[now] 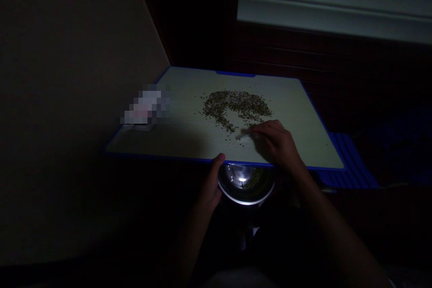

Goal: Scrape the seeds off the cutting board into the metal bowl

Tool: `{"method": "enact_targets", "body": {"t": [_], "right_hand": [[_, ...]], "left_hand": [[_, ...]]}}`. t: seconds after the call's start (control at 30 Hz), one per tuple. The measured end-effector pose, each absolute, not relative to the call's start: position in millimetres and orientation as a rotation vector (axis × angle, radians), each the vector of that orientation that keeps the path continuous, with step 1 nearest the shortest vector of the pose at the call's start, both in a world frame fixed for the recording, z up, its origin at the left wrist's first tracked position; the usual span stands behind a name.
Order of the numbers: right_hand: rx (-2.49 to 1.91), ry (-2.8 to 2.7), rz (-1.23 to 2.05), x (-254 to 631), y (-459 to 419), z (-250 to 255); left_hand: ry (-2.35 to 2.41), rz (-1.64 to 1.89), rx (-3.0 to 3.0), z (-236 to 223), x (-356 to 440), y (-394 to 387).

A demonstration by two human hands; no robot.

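Observation:
Many small dark greenish seeds or beans (236, 101), their exact kind too small to tell, lie in a curved patch on a pale board (175, 130) with a blue rim. My right hand (278, 141) pinches a short, pale, stick-like tool (243, 135), its tip low over the board among a few loose seeds. Below the board's near edge is a shiny metal bowl (248, 200), partly covered by the board, with greenish seeds inside. My left hand (212, 186) grips the bowl's left side, thumb up against the board's edge; its other fingers are hidden.
A pixelated pale item (145, 105) lies at the board's left edge, near a plain wall (84, 76). Blue striped material (351, 162) shows beyond the right edge. Pale horizontal slats (330, 0) are at the back. The surroundings are very dark.

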State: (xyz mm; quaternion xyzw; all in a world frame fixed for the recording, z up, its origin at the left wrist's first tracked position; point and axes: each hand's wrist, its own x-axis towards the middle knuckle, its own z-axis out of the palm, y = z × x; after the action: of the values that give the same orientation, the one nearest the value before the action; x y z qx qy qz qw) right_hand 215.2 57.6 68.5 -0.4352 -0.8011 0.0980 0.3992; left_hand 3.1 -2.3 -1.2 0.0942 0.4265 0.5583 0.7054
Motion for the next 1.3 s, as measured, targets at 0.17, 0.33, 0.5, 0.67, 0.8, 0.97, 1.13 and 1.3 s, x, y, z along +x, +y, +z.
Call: {"method": "enact_targets", "body": {"t": [0.17,0.33,0.5,0.67,0.8,0.97,1.13,1.3], "right_hand": [[-1.099,-2.018,0.26,215,57,69],[-1.116,-2.008,0.307,215,56,71],[-1.157,-1.979,0.317,215,55,71],[-1.176,-1.983,0.335,215,53,71],[-1.182,-1.97,0.393,214,51,72],[-1.163,-1.96,0.511,213,48,74],[-1.172,-1.974,0.619,212,47,76],[-1.188,-1.981,0.735,212,45,75]], "left_hand": [[0.965,1.214,0.196,1,3,-2],[0.944,1.229,0.204,0,3,-2],[0.924,1.243,0.218,0,3,-2],[0.939,1.242,0.233,1,3,-2],[0.952,1.219,0.238,0,2,-2],[0.993,1.2,0.204,1,2,-3],[0.973,1.22,0.204,1,3,-2],[1.006,1.167,0.168,-2,2,-1]]}}
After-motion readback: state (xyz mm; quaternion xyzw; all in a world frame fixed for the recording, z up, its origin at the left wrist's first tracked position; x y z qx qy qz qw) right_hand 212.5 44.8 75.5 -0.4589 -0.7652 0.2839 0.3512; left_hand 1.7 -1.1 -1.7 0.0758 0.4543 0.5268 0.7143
